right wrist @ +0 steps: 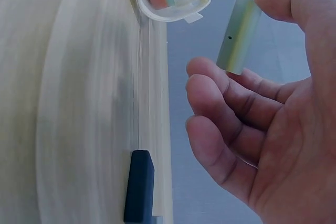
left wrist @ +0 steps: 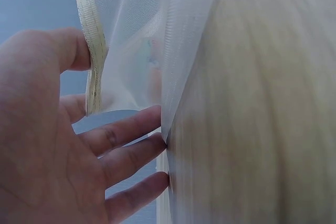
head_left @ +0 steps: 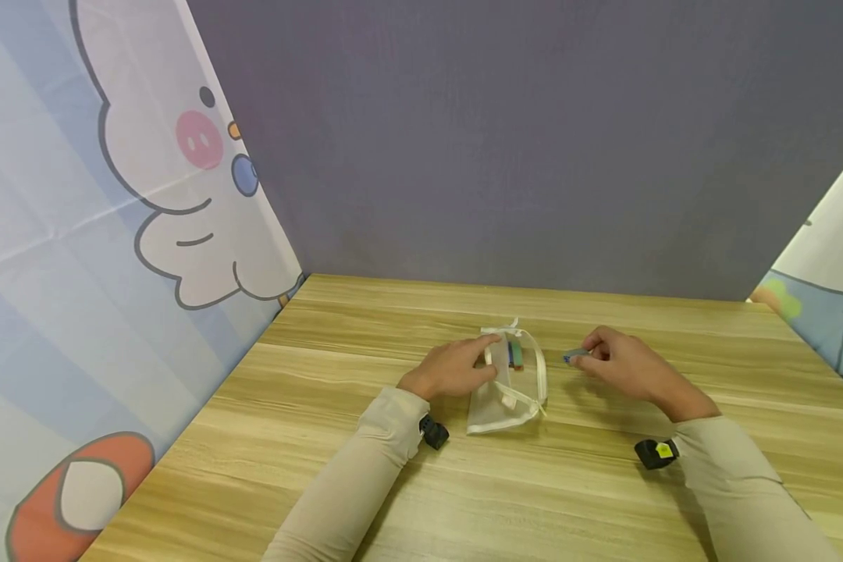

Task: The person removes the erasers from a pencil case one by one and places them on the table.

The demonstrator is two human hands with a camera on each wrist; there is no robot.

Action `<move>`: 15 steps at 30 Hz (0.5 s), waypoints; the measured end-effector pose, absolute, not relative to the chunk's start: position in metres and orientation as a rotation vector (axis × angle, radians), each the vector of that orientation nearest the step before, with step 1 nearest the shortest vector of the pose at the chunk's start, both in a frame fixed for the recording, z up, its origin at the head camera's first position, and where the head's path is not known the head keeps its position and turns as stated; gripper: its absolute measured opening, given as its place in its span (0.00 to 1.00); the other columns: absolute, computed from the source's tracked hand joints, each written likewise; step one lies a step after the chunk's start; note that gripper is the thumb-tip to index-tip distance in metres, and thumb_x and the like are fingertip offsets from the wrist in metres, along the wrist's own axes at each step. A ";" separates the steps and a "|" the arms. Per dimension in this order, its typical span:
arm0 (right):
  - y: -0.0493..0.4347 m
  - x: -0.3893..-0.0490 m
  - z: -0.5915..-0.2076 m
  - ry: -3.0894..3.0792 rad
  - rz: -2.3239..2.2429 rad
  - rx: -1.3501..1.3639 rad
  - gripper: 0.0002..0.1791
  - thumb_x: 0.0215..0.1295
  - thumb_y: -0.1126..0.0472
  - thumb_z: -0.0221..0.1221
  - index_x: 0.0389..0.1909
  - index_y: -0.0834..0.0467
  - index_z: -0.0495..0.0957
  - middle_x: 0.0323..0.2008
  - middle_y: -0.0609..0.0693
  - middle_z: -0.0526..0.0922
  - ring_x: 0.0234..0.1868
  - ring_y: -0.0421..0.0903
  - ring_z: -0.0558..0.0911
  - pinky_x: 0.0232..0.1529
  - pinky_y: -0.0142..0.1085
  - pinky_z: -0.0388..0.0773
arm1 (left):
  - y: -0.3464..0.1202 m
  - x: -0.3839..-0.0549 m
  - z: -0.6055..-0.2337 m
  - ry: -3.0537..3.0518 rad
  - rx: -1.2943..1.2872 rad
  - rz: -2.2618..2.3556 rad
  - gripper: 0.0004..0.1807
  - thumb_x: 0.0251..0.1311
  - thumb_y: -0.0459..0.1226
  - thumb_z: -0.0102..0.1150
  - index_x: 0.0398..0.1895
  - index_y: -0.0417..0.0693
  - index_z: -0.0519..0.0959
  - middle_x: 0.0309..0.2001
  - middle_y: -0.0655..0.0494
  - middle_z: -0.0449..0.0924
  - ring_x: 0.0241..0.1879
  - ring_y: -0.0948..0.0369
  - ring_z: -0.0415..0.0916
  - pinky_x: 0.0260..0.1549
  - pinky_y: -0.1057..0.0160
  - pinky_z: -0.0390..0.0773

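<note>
A white mesh zip pouch (head_left: 488, 414) lies on the table with its mouth spread toward the right. My left hand (head_left: 457, 367) holds its zip edge (left wrist: 94, 72) between thumb and index finger; the other fingers extend along the mesh in the left wrist view. Inside the pouch are small coloured blocks (head_left: 517, 355), which look like erasers. To the right of the mouth, my right hand (head_left: 625, 367) pinches a small grey-green block (right wrist: 239, 35) with a yellowish stripe, likely an eraser. It is held above the table, apart from the pouch.
The wooden table (head_left: 288, 468) meets a dark grey wall (head_left: 506, 156) at the back. Printed cartoon cloth (head_left: 35, 257) hangs at the left, with more at the right. A dark block-like object (right wrist: 139, 187) shows low in the right wrist view; its kind is unclear.
</note>
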State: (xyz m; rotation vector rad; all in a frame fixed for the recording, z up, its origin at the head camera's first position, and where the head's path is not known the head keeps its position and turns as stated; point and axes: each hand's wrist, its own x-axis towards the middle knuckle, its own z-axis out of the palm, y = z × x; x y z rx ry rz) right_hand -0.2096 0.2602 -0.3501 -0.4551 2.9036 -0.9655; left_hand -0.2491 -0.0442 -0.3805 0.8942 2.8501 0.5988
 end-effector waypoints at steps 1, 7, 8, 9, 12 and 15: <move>0.260 -0.210 -0.350 2.900 -0.964 -0.453 0.27 0.71 0.41 0.58 0.50 0.64 0.73 0.31 0.50 0.80 0.30 0.46 0.76 0.30 0.41 0.73 | -0.044 -0.249 -0.381 2.850 0.894 0.599 0.34 0.70 0.53 0.44 0.79 0.68 0.57 0.72 0.61 0.66 0.68 0.57 0.66 0.59 0.49 0.71; 0.262 -0.210 -0.349 2.897 -0.958 -0.448 0.28 0.71 0.41 0.58 0.50 0.64 0.72 0.31 0.50 0.80 0.30 0.46 0.77 0.31 0.41 0.74 | -0.045 -0.249 -0.381 2.847 0.883 0.604 0.34 0.70 0.53 0.44 0.79 0.69 0.57 0.73 0.61 0.65 0.69 0.57 0.65 0.61 0.48 0.70; 0.262 -0.210 -0.348 2.899 -0.958 -0.451 0.28 0.71 0.41 0.58 0.50 0.64 0.72 0.31 0.50 0.80 0.30 0.46 0.77 0.30 0.41 0.74 | -0.044 -0.249 -0.381 2.847 0.881 0.603 0.34 0.70 0.53 0.44 0.79 0.69 0.56 0.73 0.61 0.65 0.69 0.57 0.65 0.61 0.48 0.69; 0.263 -0.210 -0.348 2.902 -0.958 -0.453 0.27 0.71 0.41 0.58 0.49 0.64 0.72 0.31 0.50 0.80 0.30 0.46 0.77 0.30 0.40 0.74 | -0.044 -0.250 -0.381 2.848 0.879 0.601 0.34 0.69 0.53 0.44 0.79 0.70 0.56 0.73 0.61 0.65 0.69 0.57 0.65 0.61 0.48 0.69; 0.264 -0.210 -0.348 2.912 -0.946 -0.451 0.27 0.71 0.41 0.57 0.48 0.63 0.73 0.30 0.49 0.80 0.29 0.46 0.77 0.29 0.40 0.73 | -0.044 -0.250 -0.382 2.853 0.875 0.594 0.34 0.69 0.53 0.44 0.79 0.70 0.56 0.73 0.61 0.65 0.69 0.58 0.65 0.61 0.48 0.69; 0.265 -0.210 -0.347 2.921 -0.928 -0.440 0.28 0.71 0.40 0.57 0.49 0.63 0.73 0.30 0.49 0.79 0.28 0.46 0.75 0.28 0.39 0.72 | -0.044 -0.250 -0.382 2.852 0.874 0.596 0.34 0.69 0.53 0.44 0.79 0.70 0.57 0.73 0.62 0.65 0.69 0.58 0.65 0.61 0.48 0.69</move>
